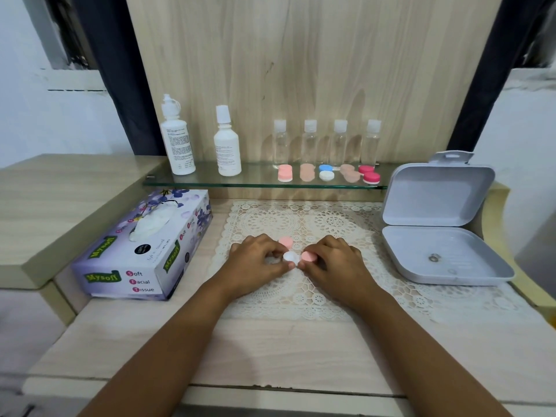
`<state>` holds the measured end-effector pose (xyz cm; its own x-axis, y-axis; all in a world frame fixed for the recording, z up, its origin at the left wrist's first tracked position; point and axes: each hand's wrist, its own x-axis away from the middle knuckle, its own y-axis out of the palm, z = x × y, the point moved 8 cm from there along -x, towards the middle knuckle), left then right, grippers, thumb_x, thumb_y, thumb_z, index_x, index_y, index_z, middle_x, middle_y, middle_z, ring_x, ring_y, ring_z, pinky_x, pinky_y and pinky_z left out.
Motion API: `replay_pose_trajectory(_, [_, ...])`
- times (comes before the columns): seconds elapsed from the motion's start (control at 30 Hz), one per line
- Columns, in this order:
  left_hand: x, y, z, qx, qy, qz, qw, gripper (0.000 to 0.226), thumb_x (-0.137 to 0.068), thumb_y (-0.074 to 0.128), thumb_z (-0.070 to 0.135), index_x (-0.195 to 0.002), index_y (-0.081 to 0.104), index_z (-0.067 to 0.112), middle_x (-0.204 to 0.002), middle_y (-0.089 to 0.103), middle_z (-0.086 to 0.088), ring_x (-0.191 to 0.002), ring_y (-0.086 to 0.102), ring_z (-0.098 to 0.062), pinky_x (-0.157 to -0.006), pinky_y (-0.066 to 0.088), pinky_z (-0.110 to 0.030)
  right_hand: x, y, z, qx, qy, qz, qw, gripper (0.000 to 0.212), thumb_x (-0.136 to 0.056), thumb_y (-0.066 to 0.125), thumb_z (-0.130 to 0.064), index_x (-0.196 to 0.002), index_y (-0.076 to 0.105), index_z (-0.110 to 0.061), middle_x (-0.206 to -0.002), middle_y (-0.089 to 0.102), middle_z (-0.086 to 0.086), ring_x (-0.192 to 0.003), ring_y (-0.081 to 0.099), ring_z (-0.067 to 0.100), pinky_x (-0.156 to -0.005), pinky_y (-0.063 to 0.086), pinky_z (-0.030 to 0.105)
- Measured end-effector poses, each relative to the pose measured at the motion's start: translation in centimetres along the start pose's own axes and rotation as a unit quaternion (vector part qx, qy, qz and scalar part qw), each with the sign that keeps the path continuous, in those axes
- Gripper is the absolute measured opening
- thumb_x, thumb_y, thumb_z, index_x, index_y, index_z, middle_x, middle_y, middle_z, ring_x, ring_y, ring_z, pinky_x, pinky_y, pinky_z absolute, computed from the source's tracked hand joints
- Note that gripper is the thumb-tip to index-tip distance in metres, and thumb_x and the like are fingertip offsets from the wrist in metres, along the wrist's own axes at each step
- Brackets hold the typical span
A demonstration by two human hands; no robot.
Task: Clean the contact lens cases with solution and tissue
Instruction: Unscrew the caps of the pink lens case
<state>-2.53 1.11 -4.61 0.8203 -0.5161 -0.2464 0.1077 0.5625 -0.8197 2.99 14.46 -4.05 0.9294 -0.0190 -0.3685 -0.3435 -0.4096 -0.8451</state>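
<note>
A contact lens case (291, 257) lies on the lace mat (331, 224) between my hands. Its white well shows in the middle. My left hand (255, 260) pinches the case at its white part. My right hand (334, 263) grips the pink cap (308, 257) on the case's right side. A loose pink cap (285, 242) rests just behind my left fingers. Two white solution bottles (178, 136) (227, 142) stand on the glass shelf (210, 181). The tissue box (144, 245) sits to the left with a tissue poking out.
Several more lens cases in pink, beige, blue-white and red (326, 173) line the shelf in front of several small clear bottles (310, 142). An open grey plastic box (436, 236) stands at the right. A raised wooden ledge (60, 200) borders the left.
</note>
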Motion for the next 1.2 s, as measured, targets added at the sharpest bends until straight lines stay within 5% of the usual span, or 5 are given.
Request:
replay_pose_trajectory(0.2, [0.27,-0.10,0.20,-0.016,0.007,0.032,0.999,0.029,-0.084,0.059,0.048,-0.106,0.064,0.030,-0.103,0.056,0.015,-0.103,0.044,-0.006,-0.088,0.026,-0.031,-0.04,-0.13,0.18,-0.030,0.020,0.002,0.999,0.036,-0.085,0.056,-0.048,-0.116,0.058,-0.028,-0.106,0.052,-0.010,-0.107,0.042,0.010,-0.093,0.025,0.030])
replay_pose_trajectory(0.4, [0.34,0.05,0.53,-0.051,0.021,0.034,0.998,0.032,-0.088,0.055,0.045,-0.114,0.062,0.028,-0.107,0.052,0.016,-0.106,0.042,-0.007,-0.087,0.023,-0.030,-0.22,-0.28,0.50,-0.060,0.027,0.015,0.998,0.025,-0.080,0.065,-0.043,-0.095,0.062,-0.024,-0.084,0.046,-0.018,-0.090,0.041,0.006,-0.093,0.036,0.033])
replay_pose_trajectory(0.73, [0.47,0.27,0.84,-0.056,0.039,0.030,0.997,0.032,-0.088,0.056,0.044,-0.113,0.063,0.025,-0.114,0.055,0.014,-0.109,0.044,-0.007,-0.091,0.028,-0.034,-0.41,-0.28,0.21,-0.088,-0.007,0.012,0.996,0.015,-0.082,0.066,-0.031,-0.093,0.068,-0.021,-0.087,0.055,-0.014,-0.090,0.047,0.008,-0.092,0.040,0.042])
replay_pose_trajectory(1.2, [0.33,0.37,0.69,-0.052,0.039,0.032,0.997,0.036,-0.086,0.056,0.049,-0.113,0.064,0.028,-0.113,0.054,0.016,-0.108,0.042,-0.005,-0.090,0.027,-0.033,-0.28,-0.09,0.58,-0.072,0.036,0.000,0.997,0.029,-0.081,0.066,-0.037,-0.104,0.064,-0.018,-0.092,0.050,-0.008,-0.097,0.046,0.013,-0.095,0.037,0.034])
